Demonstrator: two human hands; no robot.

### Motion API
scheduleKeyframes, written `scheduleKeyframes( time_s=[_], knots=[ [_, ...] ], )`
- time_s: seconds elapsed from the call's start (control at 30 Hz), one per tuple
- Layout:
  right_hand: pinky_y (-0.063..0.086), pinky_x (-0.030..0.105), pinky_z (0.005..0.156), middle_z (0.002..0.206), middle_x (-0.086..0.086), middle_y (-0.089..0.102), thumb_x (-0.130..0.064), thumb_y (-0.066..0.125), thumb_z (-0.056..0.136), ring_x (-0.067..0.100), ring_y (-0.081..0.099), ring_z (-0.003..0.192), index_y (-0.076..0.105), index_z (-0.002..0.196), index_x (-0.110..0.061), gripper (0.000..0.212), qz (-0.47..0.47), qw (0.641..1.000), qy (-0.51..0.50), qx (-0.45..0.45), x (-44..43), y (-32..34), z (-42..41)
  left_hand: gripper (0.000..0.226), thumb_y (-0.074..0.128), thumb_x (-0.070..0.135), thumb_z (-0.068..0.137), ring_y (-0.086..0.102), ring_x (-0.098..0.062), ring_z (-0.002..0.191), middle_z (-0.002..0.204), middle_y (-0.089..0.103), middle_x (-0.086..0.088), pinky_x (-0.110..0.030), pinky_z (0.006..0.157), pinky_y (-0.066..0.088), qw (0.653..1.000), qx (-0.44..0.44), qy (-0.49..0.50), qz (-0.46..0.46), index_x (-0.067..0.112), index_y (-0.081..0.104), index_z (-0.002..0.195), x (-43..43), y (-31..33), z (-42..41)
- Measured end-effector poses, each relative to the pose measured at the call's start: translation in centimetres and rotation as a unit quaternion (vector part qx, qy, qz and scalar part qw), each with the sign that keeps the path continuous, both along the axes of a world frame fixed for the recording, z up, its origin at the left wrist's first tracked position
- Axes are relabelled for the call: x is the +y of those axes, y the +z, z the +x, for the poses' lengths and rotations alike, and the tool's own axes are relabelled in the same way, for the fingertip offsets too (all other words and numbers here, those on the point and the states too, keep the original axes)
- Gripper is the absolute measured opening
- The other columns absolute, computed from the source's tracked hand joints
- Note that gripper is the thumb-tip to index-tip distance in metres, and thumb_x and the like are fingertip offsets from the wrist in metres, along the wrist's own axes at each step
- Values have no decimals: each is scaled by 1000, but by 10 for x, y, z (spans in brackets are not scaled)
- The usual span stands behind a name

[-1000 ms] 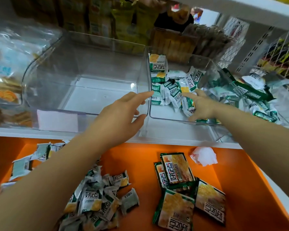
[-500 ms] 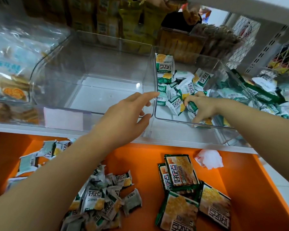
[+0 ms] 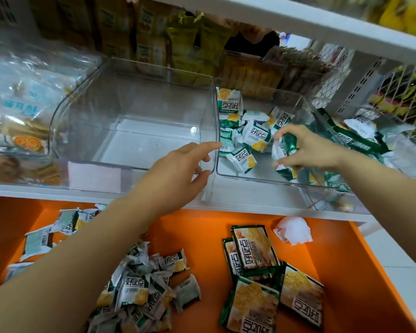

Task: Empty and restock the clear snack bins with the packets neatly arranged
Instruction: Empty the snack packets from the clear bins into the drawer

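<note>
Two clear snack bins stand side by side on a white shelf. The left bin (image 3: 94,111) holds nothing. The right bin (image 3: 298,186) contains several small green-and-white snack packets (image 3: 255,135). My left hand (image 3: 178,174) reaches to the front right corner of the left bin, fingers relaxed, with fingers inside the wall and thumb outside. My right hand (image 3: 305,147) is inside the right bin and grips a bunch of small packets (image 3: 283,150). On the orange surface below lie a heap of small packets (image 3: 142,292) and several larger flat green packets (image 3: 257,248).
A crumpled white paper (image 3: 293,230) lies on the orange surface (image 3: 202,231) near the shelf edge. Bagged biscuits (image 3: 17,104) sit left of the bins. Boxes and yellow-green bags stand behind. A wire rack (image 3: 399,97) with more snacks is at the right.
My right hand has closed on a bunch of packets in the right bin and lifted them a little. My left hand stays at the left bin's corner.
</note>
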State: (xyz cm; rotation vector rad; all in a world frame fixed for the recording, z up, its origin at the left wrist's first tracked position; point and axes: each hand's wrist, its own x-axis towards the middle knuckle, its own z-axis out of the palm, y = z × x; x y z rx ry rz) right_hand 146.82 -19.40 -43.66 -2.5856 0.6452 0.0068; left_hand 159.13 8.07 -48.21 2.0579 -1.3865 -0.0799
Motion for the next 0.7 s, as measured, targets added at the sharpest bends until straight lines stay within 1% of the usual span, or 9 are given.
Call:
scheduleKeyframes(
  time_s=[0.07, 0.1, 0.17, 0.27, 0.37, 0.43, 0.5, 0.6, 0.7],
  knots=[
    [45, 6, 61, 139, -1, 29, -22, 80, 73, 24, 55, 95, 47, 115, -24, 53, 21, 998, -4, -53, 21, 24, -15, 55, 52, 21, 96, 54, -3, 97, 125, 52, 10, -22, 83, 47, 1000, -2, -7, 13, 38, 33, 144, 3, 1, 0],
    [42, 1, 63, 138, -3, 31, -25, 79, 72, 24, 54, 100, 47, 116, -26, 54, 20, 997, 6, -71, 34, 34, -23, 53, 52, 21, 96, 55, -4, 99, 125, 52, 10, -23, 84, 47, 1000, -10, -9, 21, 38, 34, 143, 5, 2, 0],
    [31, -7, 75, 137, -4, 35, -37, 78, 65, 13, 45, 112, 47, 114, -32, 58, 12, 995, 46, -86, 65, 49, -39, 49, 52, 22, 96, 56, -7, 103, 125, 54, 9, -26, 86, 48, 999, -36, -6, 32, 35, 39, 141, 12, 2, 0],
    [23, -5, 91, 138, -3, 37, -43, 75, 60, -10, 38, 117, 47, 112, -35, 59, 55, 986, 131, -88, 111, 47, -55, 39, 54, 20, 95, 58, -21, 109, 124, 58, 0, -37, 89, 49, 996, -89, 12, 25, 24, 53, 133, 32, 4, 3],
    [21, -3, 94, 138, -13, 35, -39, 77, 63, -21, 30, 121, 48, 112, -32, 57, 114, 973, 186, -67, 150, 21, -62, 37, 52, 23, 87, 60, -33, 104, 115, 63, -8, -46, 89, 49, 987, -153, 29, 37, 16, 62, 122, 60, 5, 9],
    [23, -3, 92, 138, -19, 33, -37, 80, 64, -21, 30, 121, 48, 111, -36, 57, 157, 966, 202, -37, 172, -3, -60, 36, 54, 23, 87, 58, -32, 107, 117, 63, -8, -47, 92, 47, 982, -171, 47, 58, 16, 62, 122, 82, 5, 11],
    [25, -5, 88, 138, -20, 31, -33, 83, 68, -21, 32, 118, 47, 111, -39, 57, 186, 960, 209, 7, 190, -32, -52, 38, 56, 23, 90, 54, -31, 117, 126, 59, -7, -46, 100, 42, 981, -170, 62, 75, 18, 60, 127, 101, 3, 14],
    [21, -4, 91, 137, -13, 31, -32, 82, 72, -6, 32, 123, 44, 112, -42, 57, 173, 955, 231, 64, 214, -81, -27, 47, 57, 27, 92, 37, -23, 135, 145, 44, 2, -40, 112, 28, 978, -158, 67, 116, 25, 49, 138, 118, 0, 18],
    [25, 15, 100, 137, -6, 30, -34, 82, 72, 10, 32, 129, 44, 119, -38, 60, 176, 952, 228, 99, 236, -131, 8, 50, 53, 31, 94, 29, -17, 139, 150, 36, 8, -36, 114, 21, 978, -154, 62, 124, 29, 42, 142, 120, -2, 20]
  ],
)
